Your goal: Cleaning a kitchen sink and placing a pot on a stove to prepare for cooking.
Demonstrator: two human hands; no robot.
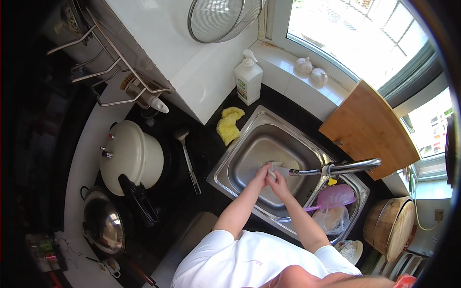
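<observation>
Both hands are together over the stainless steel sink basin (245, 169). My left hand (264, 174) and my right hand (280, 184) close around a small whitish object (272, 175); its kind is too small to tell. Another pale patch (274, 163) shows just beyond the fingers, partly hidden by them. Just right of the hands is the nozzle of the flexible-neck faucet (306, 172), with what looks like water coming from it toward them.
The side basin holds a pink plastic colander (335, 196) and a clear plastic bag (333, 219). A yellow scrubbing cloth (229, 124), a pump bottle (248, 79) and a wooden cutting board (371, 131) surround the sink. Leftward are a ladle (189, 165) and a pressure cooker (131, 158).
</observation>
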